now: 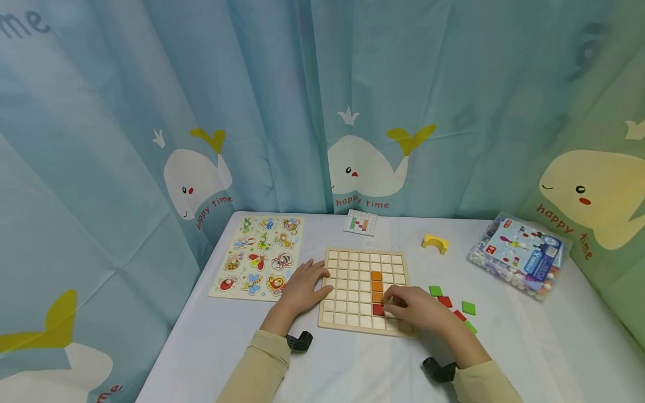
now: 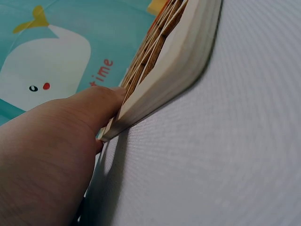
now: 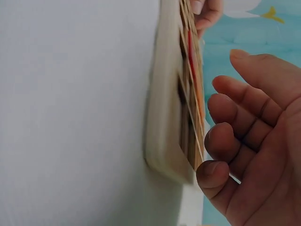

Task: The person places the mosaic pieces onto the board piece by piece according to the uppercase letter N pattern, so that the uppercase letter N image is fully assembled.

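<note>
The wooden grid board (image 1: 347,280) lies in the lower middle of the frame, with three orange tiles (image 1: 377,287) stacked in one column and a red tile (image 1: 378,309) beneath them. White cloth (image 1: 347,369) leaves room below its near edge; a picture board (image 1: 269,252) sits close on the left, and loose green and red tiles (image 1: 468,308) lie near its right edge. The left hand (image 1: 302,288) rests against the board's left edge, thumb apart from its fingers. The right hand (image 1: 418,307) is over the board's right side, loosely curled, thumb and fingertips apart, nothing visible between them; whether it touches is unclear. It hides several cells. Both sleeves are cut off at the bottom; the small card (image 1: 360,223), upper middle, is hard to read.
</note>
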`<action>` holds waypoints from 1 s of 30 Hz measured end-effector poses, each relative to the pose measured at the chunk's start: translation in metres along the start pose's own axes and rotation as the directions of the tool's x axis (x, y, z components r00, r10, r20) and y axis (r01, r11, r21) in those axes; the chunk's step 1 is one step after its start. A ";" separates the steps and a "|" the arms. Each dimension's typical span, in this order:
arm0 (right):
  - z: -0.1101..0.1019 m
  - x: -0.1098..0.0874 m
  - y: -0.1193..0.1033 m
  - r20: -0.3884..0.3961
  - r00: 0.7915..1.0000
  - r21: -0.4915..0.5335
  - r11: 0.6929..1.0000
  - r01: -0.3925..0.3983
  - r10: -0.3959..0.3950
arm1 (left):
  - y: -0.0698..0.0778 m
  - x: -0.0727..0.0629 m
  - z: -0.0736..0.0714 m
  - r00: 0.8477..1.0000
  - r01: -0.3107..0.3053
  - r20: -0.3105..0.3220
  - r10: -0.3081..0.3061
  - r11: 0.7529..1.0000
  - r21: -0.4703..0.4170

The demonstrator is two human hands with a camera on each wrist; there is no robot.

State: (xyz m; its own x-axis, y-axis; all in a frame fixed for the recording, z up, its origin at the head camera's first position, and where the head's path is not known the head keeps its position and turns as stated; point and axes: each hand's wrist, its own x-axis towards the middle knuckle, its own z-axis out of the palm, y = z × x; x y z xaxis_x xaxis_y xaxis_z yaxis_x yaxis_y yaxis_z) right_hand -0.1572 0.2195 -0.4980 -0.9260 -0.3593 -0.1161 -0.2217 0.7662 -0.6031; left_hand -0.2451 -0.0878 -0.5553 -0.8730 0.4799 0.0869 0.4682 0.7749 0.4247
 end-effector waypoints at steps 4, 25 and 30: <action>-0.012 -0.008 0.007 -0.028 0.999 0.000 1.000 -0.022 0.022 | 0.000 0.000 0.000 1.000 -0.002 -0.001 0.002 1.000 0.001; -0.056 -0.049 0.067 -0.105 0.980 -0.021 0.985 -0.173 0.170 | -0.003 0.001 0.001 1.000 -0.011 -0.001 0.011 1.000 0.005; -0.060 -0.055 0.077 -0.100 0.973 -0.012 0.978 -0.208 0.206 | -0.003 0.001 0.002 1.000 -0.015 -0.006 0.015 1.000 0.007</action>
State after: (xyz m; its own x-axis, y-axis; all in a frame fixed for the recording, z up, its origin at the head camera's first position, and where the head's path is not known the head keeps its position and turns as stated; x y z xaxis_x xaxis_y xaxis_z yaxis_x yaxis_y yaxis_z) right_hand -0.1411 0.3300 -0.4909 -0.9776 -0.1385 -0.1586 -0.0274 0.8306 -0.5562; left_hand -0.2469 -0.0888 -0.5579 -0.8669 0.4886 0.0986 0.4817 0.7705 0.4175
